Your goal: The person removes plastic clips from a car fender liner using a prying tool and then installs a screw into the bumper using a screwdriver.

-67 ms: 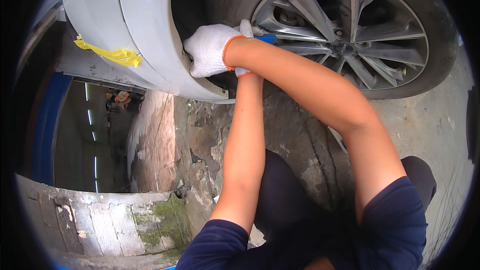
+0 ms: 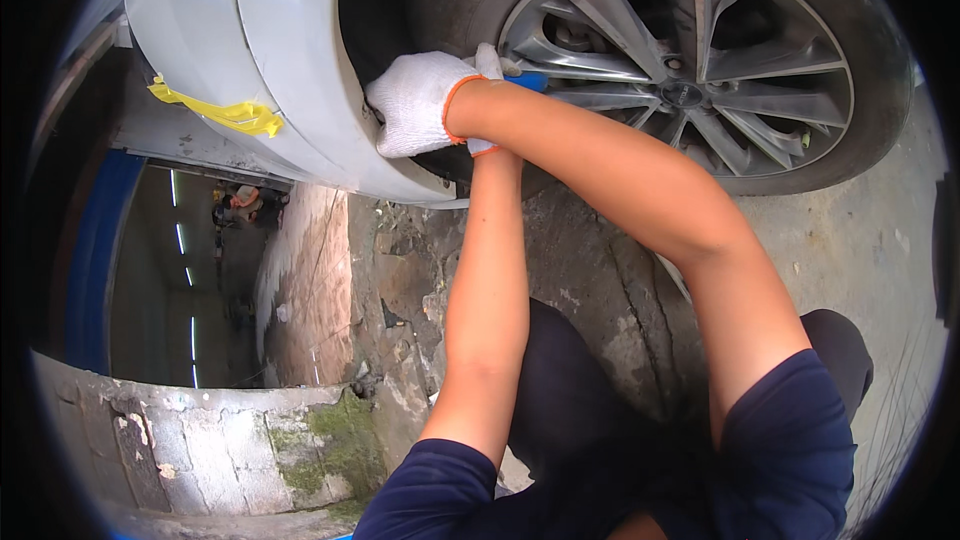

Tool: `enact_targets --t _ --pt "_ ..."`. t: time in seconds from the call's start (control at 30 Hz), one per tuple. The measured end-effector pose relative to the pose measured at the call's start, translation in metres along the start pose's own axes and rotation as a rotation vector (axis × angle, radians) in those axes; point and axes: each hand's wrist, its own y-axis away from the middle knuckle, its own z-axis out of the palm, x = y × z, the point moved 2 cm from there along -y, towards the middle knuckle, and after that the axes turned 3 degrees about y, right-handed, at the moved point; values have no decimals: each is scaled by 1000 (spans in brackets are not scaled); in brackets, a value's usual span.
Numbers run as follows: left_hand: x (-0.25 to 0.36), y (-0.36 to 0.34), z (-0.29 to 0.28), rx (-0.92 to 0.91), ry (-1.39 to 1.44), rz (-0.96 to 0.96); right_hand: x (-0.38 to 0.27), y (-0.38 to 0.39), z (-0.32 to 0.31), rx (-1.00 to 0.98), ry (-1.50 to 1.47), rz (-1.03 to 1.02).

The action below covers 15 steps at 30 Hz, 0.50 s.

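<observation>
Both of my hands wear white knit gloves with orange cuffs and meet at the wheel arch of a light grey car. My right hand (image 2: 415,105) is curled closed against the rear lip of the bumper panel (image 2: 300,60); what its fingers grip is hidden. Behind the right wrist, my left hand (image 2: 488,62) shows only in part, with my forearms crossing there. It is closed around a blue-handled tool (image 2: 527,81), whose handle end sticks out toward the wheel. The tool's other end is out of sight.
Close by on the right stands the wheel with its tyre (image 2: 470,0) and spoked alloy rim (image 2: 685,95). Yellow tape (image 2: 220,110) hangs on the bumper. Cracked concrete (image 2: 600,240) lies below, with a mossy block wall (image 2: 230,450) at lower left. A person (image 2: 243,202) is in the distance.
</observation>
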Motion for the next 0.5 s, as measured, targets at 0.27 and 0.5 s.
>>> enact_targets --t 0.27,0.5 --pt "-24 -21 -47 -182 -428 221 3 6 17 215 -202 80" --pt "-96 -50 -104 -240 -1039 626 26 9 22 184 -553 94"
